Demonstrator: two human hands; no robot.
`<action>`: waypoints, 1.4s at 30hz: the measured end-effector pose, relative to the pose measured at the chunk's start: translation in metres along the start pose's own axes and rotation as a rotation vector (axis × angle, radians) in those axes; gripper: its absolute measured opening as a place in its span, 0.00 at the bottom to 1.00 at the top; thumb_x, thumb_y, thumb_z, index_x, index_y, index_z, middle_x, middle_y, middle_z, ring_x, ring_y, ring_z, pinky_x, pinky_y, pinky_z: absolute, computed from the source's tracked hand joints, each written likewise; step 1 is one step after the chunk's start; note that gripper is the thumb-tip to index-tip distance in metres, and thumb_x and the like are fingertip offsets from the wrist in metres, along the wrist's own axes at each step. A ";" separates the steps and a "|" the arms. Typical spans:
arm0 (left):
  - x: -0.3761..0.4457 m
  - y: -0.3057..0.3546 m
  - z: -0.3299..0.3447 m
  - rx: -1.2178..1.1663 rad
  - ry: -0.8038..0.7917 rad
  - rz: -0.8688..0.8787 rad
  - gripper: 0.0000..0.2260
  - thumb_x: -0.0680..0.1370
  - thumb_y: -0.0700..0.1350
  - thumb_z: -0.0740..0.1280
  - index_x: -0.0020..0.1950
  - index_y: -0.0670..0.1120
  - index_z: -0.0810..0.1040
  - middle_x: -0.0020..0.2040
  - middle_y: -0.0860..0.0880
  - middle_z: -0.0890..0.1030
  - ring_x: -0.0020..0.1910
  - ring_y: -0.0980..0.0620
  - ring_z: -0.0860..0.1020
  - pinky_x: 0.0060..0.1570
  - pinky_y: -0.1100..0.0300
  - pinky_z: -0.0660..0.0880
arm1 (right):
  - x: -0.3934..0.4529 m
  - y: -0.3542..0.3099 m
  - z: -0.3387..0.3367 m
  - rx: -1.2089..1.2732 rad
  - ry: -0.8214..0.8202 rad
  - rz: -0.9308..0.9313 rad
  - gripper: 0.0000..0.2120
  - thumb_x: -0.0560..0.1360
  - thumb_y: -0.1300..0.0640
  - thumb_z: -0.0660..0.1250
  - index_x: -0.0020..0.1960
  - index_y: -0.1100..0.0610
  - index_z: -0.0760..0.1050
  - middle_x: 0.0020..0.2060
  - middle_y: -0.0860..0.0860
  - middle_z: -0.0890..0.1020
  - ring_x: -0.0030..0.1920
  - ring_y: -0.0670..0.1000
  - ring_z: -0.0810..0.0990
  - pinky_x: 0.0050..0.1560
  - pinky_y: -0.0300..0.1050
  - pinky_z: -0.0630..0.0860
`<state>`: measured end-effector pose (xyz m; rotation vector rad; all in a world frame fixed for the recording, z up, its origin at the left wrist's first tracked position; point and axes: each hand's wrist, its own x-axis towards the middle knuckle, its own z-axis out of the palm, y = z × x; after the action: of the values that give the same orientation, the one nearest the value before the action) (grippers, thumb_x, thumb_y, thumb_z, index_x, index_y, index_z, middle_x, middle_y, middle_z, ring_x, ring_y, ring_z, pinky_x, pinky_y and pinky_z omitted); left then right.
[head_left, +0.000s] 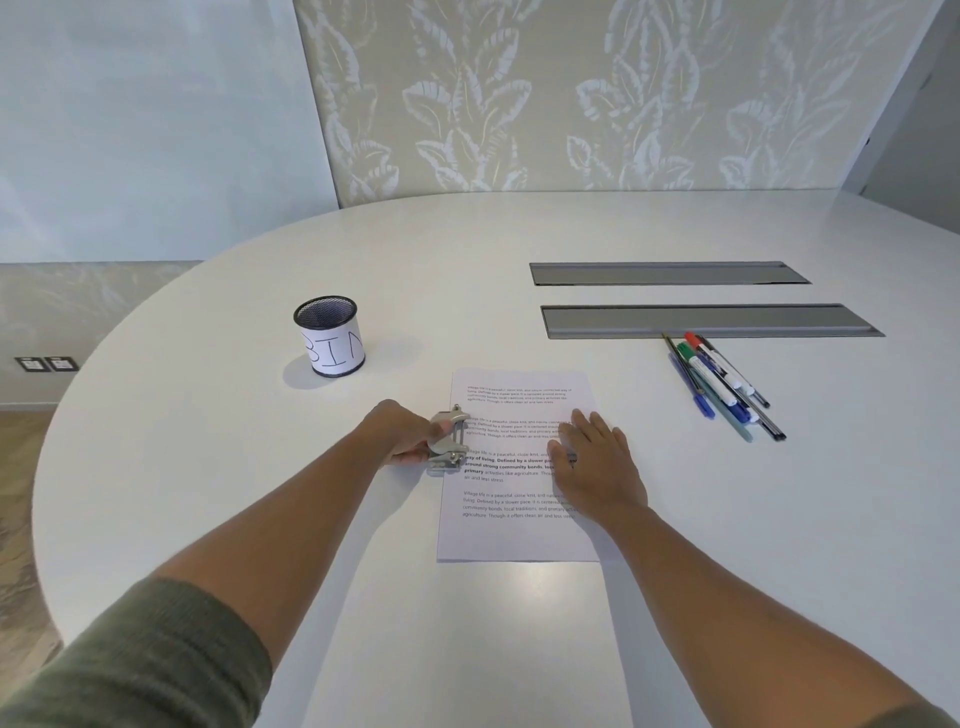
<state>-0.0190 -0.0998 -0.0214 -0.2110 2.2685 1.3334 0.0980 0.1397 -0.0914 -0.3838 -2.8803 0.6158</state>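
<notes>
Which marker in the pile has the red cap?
The white marker whose cap end lies closest to the nearer grey slot; its left neighbour has a green cap.

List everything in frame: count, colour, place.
hole punch: 1, silver metal, at the printed sheet's left edge
printed sheet: 1, white with black text, flat at the table's centre
mesh cup: 1, black with a white label reading BIN, beyond and left of the sheet
pens and markers: several, exact count unclear, red, green, blue and black parts, lying together right of the sheet
grey flaps: 2, grey, set in the tabletop, far right
table: 1, white, rounded edge
wall sockets: 2, dark, low on the wall at left
left hand: 1, grips the hole punch
right hand: 1, lies flat on the sheet
sleeve: 1 plainly seen, green, on the left arm
</notes>
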 end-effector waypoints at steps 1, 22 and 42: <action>-0.001 0.002 0.000 0.002 -0.004 0.005 0.16 0.72 0.43 0.78 0.55 0.36 0.81 0.41 0.43 0.85 0.24 0.56 0.83 0.23 0.66 0.76 | 0.000 0.000 0.000 -0.006 0.002 -0.001 0.21 0.81 0.46 0.52 0.70 0.52 0.69 0.79 0.49 0.59 0.79 0.51 0.51 0.79 0.51 0.45; 0.007 -0.003 0.000 0.261 0.045 0.094 0.19 0.71 0.53 0.77 0.34 0.47 0.69 0.31 0.48 0.77 0.35 0.46 0.76 0.42 0.59 0.71 | 0.001 0.003 0.004 -0.017 0.040 0.004 0.20 0.81 0.45 0.53 0.69 0.50 0.71 0.78 0.48 0.61 0.79 0.50 0.53 0.78 0.48 0.46; 0.018 -0.009 -0.010 0.001 -0.021 -0.019 0.26 0.69 0.50 0.80 0.61 0.38 0.79 0.46 0.46 0.81 0.37 0.56 0.79 0.33 0.66 0.74 | -0.001 0.001 0.004 -0.033 0.068 0.010 0.22 0.80 0.45 0.54 0.71 0.51 0.70 0.78 0.48 0.63 0.79 0.50 0.54 0.79 0.49 0.47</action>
<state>-0.0347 -0.1115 -0.0334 -0.2170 2.2439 1.3191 0.0979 0.1388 -0.0954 -0.4155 -2.8287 0.5461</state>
